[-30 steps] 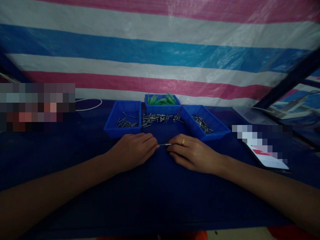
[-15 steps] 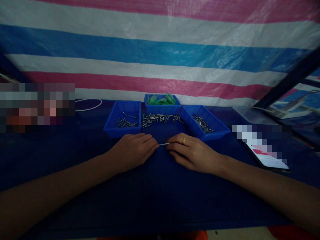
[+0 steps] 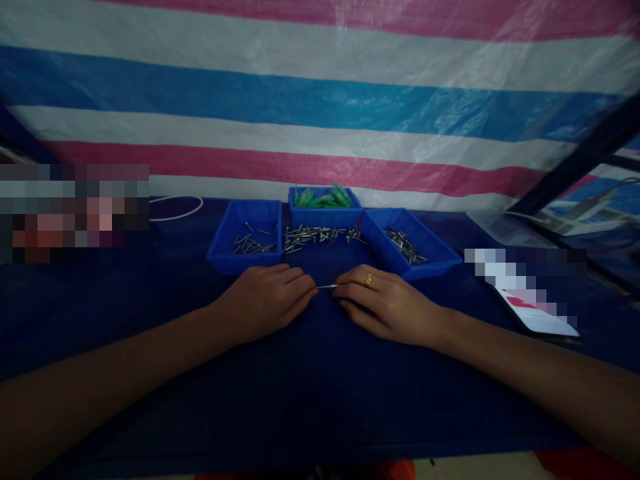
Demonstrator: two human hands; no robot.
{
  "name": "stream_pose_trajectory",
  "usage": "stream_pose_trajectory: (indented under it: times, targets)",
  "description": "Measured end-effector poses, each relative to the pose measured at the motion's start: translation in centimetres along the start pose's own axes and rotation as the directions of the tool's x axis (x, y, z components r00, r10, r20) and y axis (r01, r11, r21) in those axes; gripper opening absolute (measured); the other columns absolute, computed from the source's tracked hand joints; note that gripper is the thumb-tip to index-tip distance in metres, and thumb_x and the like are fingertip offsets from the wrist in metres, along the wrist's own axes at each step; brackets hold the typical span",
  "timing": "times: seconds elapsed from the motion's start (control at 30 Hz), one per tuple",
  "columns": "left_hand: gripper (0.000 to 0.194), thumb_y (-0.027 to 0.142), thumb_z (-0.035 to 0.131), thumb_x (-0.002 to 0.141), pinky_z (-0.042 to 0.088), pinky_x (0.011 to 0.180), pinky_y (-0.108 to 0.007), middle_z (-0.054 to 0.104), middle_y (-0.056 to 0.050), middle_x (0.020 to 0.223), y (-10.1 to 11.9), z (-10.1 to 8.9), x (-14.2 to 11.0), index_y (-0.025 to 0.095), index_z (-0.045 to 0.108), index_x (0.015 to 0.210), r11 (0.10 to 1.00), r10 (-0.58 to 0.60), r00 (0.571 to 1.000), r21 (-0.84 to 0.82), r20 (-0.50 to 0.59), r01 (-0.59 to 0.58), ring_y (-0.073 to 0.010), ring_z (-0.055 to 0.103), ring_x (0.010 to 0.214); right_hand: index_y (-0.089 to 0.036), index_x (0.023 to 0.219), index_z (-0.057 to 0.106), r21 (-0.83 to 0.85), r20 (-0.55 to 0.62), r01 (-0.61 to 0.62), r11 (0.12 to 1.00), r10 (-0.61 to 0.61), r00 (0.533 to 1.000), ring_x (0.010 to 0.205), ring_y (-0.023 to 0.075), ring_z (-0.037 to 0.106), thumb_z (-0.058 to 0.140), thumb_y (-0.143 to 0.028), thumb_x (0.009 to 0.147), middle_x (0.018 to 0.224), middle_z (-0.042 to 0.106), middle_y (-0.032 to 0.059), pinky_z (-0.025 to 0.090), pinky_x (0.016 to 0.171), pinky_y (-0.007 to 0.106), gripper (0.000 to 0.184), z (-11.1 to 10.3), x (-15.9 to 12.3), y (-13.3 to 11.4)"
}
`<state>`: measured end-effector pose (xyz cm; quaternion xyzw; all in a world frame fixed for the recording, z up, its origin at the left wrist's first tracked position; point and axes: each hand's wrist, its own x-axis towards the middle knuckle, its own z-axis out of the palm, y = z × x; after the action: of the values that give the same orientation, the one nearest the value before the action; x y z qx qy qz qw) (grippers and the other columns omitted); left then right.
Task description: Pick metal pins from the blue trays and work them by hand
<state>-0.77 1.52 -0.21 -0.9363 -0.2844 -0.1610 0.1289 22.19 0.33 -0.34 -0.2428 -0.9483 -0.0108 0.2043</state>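
Observation:
A thin silver pop rivet (image 3: 326,287) spans the small gap between my two hands, just above the blue table. My left hand (image 3: 270,297) pinches its thin pin end with thumb and fingers. On the other side, my right hand (image 3: 385,300), with a gold ring, is closed on the thicker end, which the fingertips hide. Loose rivets (image 3: 323,236) lie in a pile beyond my hands. More rivets sit in the left blue bin (image 3: 216,257) and in the right blue bin (image 3: 435,267).
At the back, a smaller blue bin (image 3: 326,216) holds green pieces. A phone (image 3: 543,317) lies to the right. A white cable (image 3: 200,205) loops at the back left. A striped plastic sheet (image 3: 320,100) hangs behind the table (image 3: 310,400).
Both hands stay in nearly the same place, pinching the rivet between them. My right fingertips have shifted very slightly left; the bins and the pile are unchanged.

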Motion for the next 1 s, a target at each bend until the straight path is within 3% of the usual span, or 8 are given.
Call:
stream_pose_trajectory:
  times: [0.67,1.0]
  targets:
    - [0.023,0.028,0.040,0.092,0.040,0.058,-0.025,0.060,0.001,0.072,-0.06,0.03,-0.20,0.017,0.059,0.084,0.999,-0.021,1.000,-0.029,-0.023,0.021,-0.0135,0.058,0.067,-0.011,0.105,0.058,0.000,0.013,0.015,1.000,-0.015,1.000,0.091,0.0175,0.057,0.041,-0.018,0.090,0.100,0.061,0.0110,0.051,0.082,0.033,0.023,-0.03,0.03,0.12]
    - [0.031,0.027,0.035,0.094,0.039,0.057,-0.024,0.059,0.000,0.068,0.02,-0.22,-0.01,0.017,0.061,0.080,1.000,-0.008,1.000,-0.002,-0.010,0.008,-0.0118,0.056,0.063,-0.011,0.101,0.059,0.002,0.013,0.019,1.000,-0.019,1.000,0.090,0.0173,0.057,0.041,-0.018,0.090,0.098,0.061,0.0109,0.051,0.080,0.032,0.022,-0.13,0.04,0.06]
